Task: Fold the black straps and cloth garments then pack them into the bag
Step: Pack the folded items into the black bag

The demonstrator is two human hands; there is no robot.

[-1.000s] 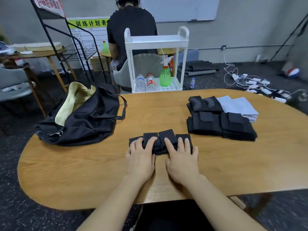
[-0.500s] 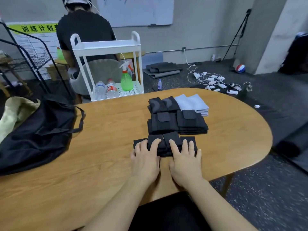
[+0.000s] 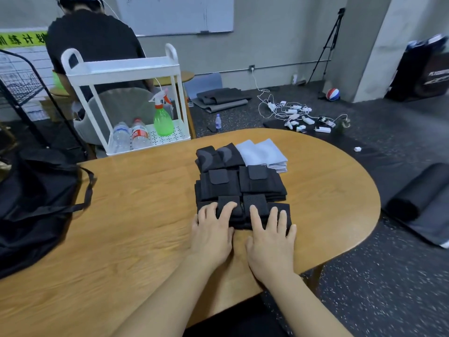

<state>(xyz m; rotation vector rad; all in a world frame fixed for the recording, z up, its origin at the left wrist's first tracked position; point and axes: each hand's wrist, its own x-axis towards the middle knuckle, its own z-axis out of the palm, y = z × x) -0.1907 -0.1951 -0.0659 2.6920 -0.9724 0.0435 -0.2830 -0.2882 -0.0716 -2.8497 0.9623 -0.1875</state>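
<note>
A folded bundle of black straps (image 3: 252, 205) lies on the wooden table (image 3: 136, 227) right in front of me. My left hand (image 3: 211, 229) and my right hand (image 3: 271, 235) lie side by side on it, fingers straight and pressing down. The bundle now touches the near edge of a stack of folded black straps (image 3: 240, 184). Behind that stack sit another folded black piece (image 3: 218, 155) and folded pale grey cloths (image 3: 263, 154). The black bag (image 3: 31, 205) lies at the table's left end, partly out of view.
A white trolley (image 3: 121, 69) with bottles and a green spray bottle (image 3: 162, 117) stands beyond the table, with a seated person (image 3: 92, 42) behind it. Chargers and cables (image 3: 298, 115) litter the floor. A rolled dark mat (image 3: 418, 193) lies right of the table.
Both hands have slid the strap bundle to the right and away from me, up against the stack. The view has swung right, so the bag now sits at the left edge.
</note>
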